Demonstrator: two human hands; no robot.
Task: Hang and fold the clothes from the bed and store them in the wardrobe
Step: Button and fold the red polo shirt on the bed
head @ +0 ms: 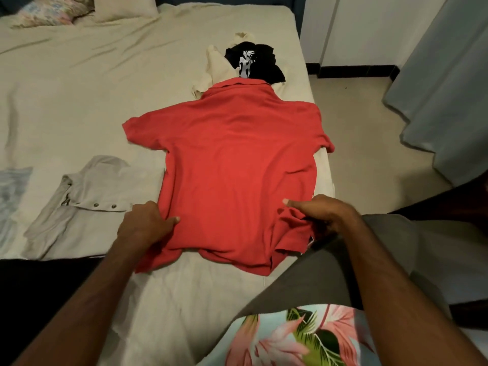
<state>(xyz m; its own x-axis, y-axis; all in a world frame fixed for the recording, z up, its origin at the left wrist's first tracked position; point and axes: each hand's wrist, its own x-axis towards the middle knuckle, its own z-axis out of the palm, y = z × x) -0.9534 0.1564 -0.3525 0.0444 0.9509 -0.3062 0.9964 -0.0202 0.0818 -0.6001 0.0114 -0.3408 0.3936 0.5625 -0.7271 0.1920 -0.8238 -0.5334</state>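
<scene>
Red shirt [232, 165]: it lies spread, back side up, on the bed [79, 83], collar away from the person, hem near the bed edge.
Left hand [144, 225]: fingers curled at the left lower side of the shirt, thumb on top of the cloth; it seems to pinch the side seam.
Right hand [319, 212]: it grips a bunched part of the cloth at the right lower corner, thumb stretched over it.
Risk, right side: the right sleeve hangs past the bed edge; a pull to that side could let the shirt slide toward the floor.
Risk, hem: the cloth is already wrinkled under the right hand; I think a fold made now would come out uneven.
Risk, neighbours: the grey shirt [87, 204] touches the red one on the left, and the cream garment [219, 72] with the black garment [253, 62] lies partly under the collar; a drag of the red shirt may disturb them.
Hidden: the fingertips of both hands are under the cloth, so the exact grip I cannot tell.
Cut off: a pale blue cloth [13, 191] at the left border; what it is stays unclear.
Not in view: the wardrobe and any hangers.
</scene>
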